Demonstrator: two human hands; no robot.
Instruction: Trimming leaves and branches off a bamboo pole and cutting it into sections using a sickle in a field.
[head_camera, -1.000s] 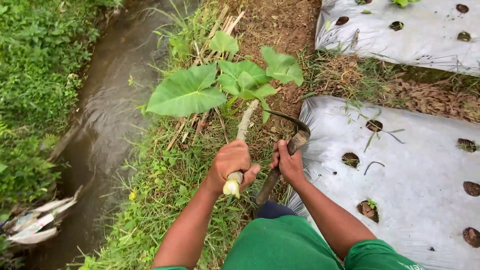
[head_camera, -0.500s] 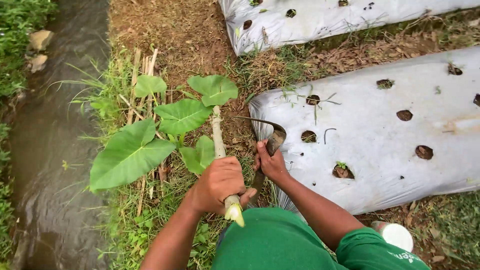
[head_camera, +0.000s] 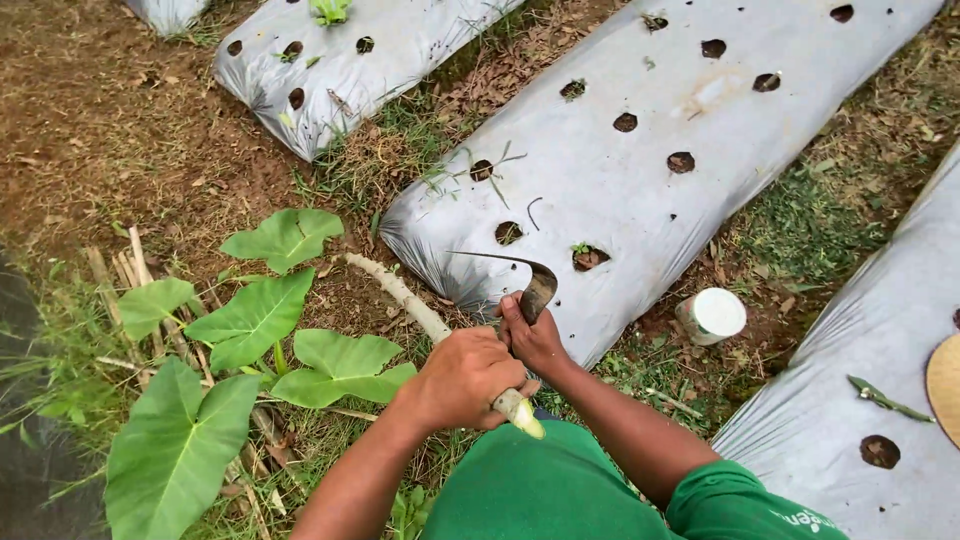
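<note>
While my left hand (head_camera: 465, 378) was clenched around the pale plant stalk (head_camera: 420, 312), that stalk ran from just below my fist, where its cut yellowish end stuck out at lower centre of the frame, up and to the left over bare soil toward centre left. My right hand (head_camera: 532, 340) sat just beside the left, touching it, fingers wrapped tight on the handle of a sickle (head_camera: 528, 278). Its dark curved blade rose above my knuckles and hooked left, the tip lying over the edge of the nearest grey plastic-covered bed (head_camera: 640, 200).

That bed ran diagonally from centre to upper right, punched with round planting holes; one hole close to the blade held a small green seedling (head_camera: 582, 249). A second covered bed (head_camera: 330, 70) lay in the upper left, a third (head_camera: 860, 400) along the right edge. Between the nearest bed and the third one, a small white-topped container (head_camera: 712, 314) stood on the ground among dry leaves.

Broad green taro-like leaves (head_camera: 255, 320) spread across the lower left, near the stalk. Dry cane stems (head_camera: 125, 275) lay behind them at the left. My green shirt (head_camera: 560, 500) filled the bottom centre.
</note>
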